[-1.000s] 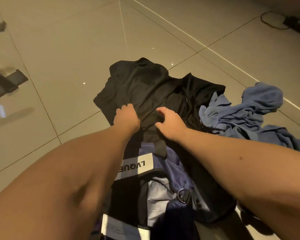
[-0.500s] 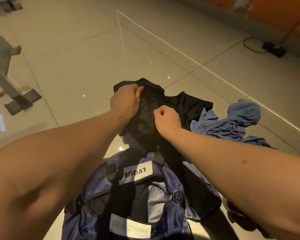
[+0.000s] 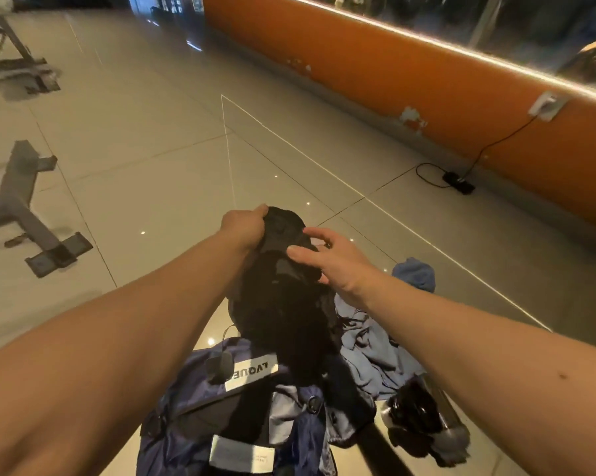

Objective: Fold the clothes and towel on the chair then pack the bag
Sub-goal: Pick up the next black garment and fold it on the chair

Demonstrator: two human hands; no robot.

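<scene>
Item: black garment (image 3: 283, 304) – dark, soft fabric, bunched into 1 hanging clump, with no fold lines or flat panels showing.
Location: it was held up in the air over the floor (image 3: 152, 187). Its lower end trailed down to the top of the bag (image 3: 186, 424), though contact there could not be confirmed.
Left hand (image 3: 245, 230): the fingers were curled round the garment's top edge and carried its weight.
Right hand (image 3: 334, 261): the fingers were straight and spread, the tips touching the garment's upper right side and gripping nothing.
Blue cloth (image 3: 368, 355): this was a crumpled, unfolded heap on the floor just right of the garment and bag. Whether it was a towel or clothing could not be told.
Bag: a navy backpack with a white label (image 3: 250, 372) reading LVQUE lay on the floor nearest the person. Whether its main compartment stood open could not be told.
Progress: judged early – 0 pieces appeared folded and 0 appeared packed.
Remaining: by this judgement, at least 2 pieces needed folding, the black garment first and then the blue cloth. Both then had to go into the bag.
Unidentified: a dark glossy object (image 3: 417, 417) lay right of the bag, too dim to name.
</scene>
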